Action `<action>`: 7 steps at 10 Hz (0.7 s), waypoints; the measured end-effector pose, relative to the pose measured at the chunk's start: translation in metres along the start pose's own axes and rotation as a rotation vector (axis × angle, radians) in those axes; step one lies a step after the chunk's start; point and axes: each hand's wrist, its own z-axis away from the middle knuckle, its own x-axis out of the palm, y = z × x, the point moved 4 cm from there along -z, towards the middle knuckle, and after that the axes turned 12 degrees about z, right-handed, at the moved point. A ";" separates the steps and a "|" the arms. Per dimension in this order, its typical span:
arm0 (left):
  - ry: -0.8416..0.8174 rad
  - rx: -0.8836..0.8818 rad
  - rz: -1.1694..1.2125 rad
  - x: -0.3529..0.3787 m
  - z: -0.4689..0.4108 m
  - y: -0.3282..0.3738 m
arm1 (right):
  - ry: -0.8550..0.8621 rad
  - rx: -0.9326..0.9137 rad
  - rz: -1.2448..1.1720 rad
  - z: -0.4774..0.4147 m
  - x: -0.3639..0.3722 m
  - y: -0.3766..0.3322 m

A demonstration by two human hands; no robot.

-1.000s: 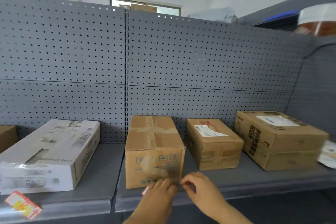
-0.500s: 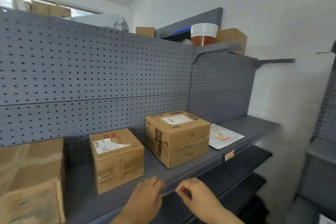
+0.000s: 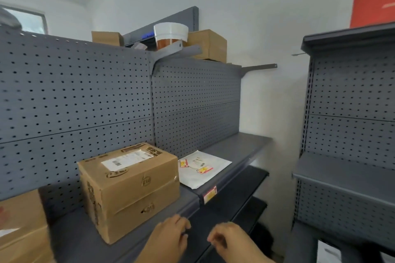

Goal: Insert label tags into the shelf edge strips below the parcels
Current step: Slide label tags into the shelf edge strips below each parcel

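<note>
A brown cardboard parcel [image 3: 128, 188] stands on the grey shelf [image 3: 241, 147]. To its right lies a flat white mailer [image 3: 210, 163] with two red-and-yellow label tags [image 3: 205, 170] on it. Below the mailer, one red-and-yellow tag [image 3: 210, 194] sits in the shelf edge strip [image 3: 235, 177]. My left hand [image 3: 171, 237] has curled fingers at the strip just below the parcel. My right hand [image 3: 230, 240] hovers beside it, fingertips drawn together; no tag shows in either hand.
Another cardboard box [image 3: 21, 230] stands at the far left of the shelf. Pegboard backs the shelving. A white-lidded jar [image 3: 171, 35] and boxes [image 3: 208, 44] sit on top. A second grey shelf unit [image 3: 346, 166] stands to the right. Lower shelves [image 3: 245, 186] jut out below.
The view has swung right along the shelf, past the smaller boxes to the large parcel and the mailer. Both hands have moved right along the edge strip and drawn slightly apart.
</note>
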 end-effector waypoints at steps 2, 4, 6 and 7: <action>-0.082 -0.002 -0.021 0.026 -0.083 -0.015 | -0.052 0.023 0.070 -0.055 0.017 0.057; -0.121 -0.028 -0.036 0.038 -0.159 -0.034 | 0.005 -0.094 0.086 -0.108 0.016 0.101; -0.151 -0.093 -0.061 0.050 -0.203 -0.040 | -0.013 -0.012 -0.013 -0.169 0.033 0.140; -0.145 -0.151 -0.045 0.054 -0.217 -0.050 | 0.017 -0.119 0.058 -0.186 0.032 0.144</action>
